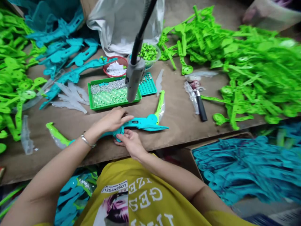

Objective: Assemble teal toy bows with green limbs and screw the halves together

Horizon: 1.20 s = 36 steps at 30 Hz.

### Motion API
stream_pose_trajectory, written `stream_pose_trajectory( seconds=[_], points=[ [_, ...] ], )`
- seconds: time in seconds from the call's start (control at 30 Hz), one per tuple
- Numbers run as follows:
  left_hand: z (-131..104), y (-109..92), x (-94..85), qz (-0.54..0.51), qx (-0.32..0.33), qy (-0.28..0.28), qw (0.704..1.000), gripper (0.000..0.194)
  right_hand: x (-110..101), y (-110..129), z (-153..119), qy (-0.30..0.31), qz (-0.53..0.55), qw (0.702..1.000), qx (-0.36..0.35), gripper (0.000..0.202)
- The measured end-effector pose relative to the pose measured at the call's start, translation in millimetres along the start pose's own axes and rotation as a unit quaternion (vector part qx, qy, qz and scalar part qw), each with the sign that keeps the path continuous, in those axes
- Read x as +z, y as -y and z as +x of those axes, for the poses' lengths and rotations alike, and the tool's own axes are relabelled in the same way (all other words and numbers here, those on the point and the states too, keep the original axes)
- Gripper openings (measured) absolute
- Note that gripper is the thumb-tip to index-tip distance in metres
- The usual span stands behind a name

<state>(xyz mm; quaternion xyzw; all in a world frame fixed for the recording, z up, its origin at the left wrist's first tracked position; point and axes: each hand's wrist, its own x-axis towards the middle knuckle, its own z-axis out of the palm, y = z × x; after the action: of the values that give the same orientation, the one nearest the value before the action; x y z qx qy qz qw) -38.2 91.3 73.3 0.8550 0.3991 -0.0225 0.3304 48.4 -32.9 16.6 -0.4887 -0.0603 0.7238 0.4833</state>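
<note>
A mustard shirt (150, 191) fills the head view's bottom centre. Mid-frame sits a long turquoise plastic piece (145, 123), slotted and pointed, lime arms (160, 105) at both ends; the left hand (114, 120) curls snugly over it, the right hand (133, 143) pinches its lower edge.

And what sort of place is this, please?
Probably an assembly workshop: piles of lime-green plastic parts on the bench, a green tray of small silvery pieces, and what looks like an electric screwdriver hanging above.
</note>
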Motion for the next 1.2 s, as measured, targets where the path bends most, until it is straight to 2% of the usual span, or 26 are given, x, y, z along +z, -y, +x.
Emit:
stream_pose_trajectory(
  seconds=[0.13,0.23,0.3,0.37,0.5,0.6,0.77,0.93,1.07,1.2],
  points=[
    [41.6,-54.0,25.9,0.049,-0.065,0.036,0.996,0.07,6.7,0.3,2.9,0.012,0.0,0.998,-0.058,0.043],
    [58.8,-69.1,43.4,0.085,-0.085,0.049,0.992,0.085,5.1,1.0,2.9,0.033,-0.004,0.993,-0.111,0.037],
    [61.6,-68.4,47.0,0.093,-0.075,0.044,0.992,0.089,-5.6,6.2,-1.3,0.043,-0.002,0.994,-0.1,0.037],
    [60.2,-65.0,45.0,0.096,-0.073,0.034,0.992,0.088,-25.0,17.7,-9.5,0.025,0.028,0.996,-0.077,0.039],
    [54.7,-62.7,38.4,0.104,-0.066,0.032,0.992,0.084,-72.5,52.1,-26.5,-0.094,0.129,0.982,-0.105,0.038],
    [54.0,-64.9,38.4,0.114,-0.065,0.03,0.991,0.084,-92.9,69.7,-29.1,-0.124,0.117,0.977,-0.13,0.042],
    [63.6,-73.5,40.4,0.109,-0.071,0.038,0.991,0.08,-91.9,70.0,-22.2,-0.138,0.125,0.972,-0.143,0.043],
    [76.4,-83.7,47.8,0.092,-0.095,0.035,0.991,0.087,-86.4,61.8,-17.8,-0.143,0.14,0.968,-0.148,0.041],
    [78.7,-81.3,53.5,0.099,-0.096,0.023,0.99,0.09,-89.8,60.9,-16.7,-0.138,0.141,0.969,-0.146,0.041],
    [80.2,-77.4,54.2,0.093,-0.084,0.03,0.992,0.09,-98.8,65.0,-17.8,-0.109,0.121,0.981,-0.106,0.045]
  ],
)
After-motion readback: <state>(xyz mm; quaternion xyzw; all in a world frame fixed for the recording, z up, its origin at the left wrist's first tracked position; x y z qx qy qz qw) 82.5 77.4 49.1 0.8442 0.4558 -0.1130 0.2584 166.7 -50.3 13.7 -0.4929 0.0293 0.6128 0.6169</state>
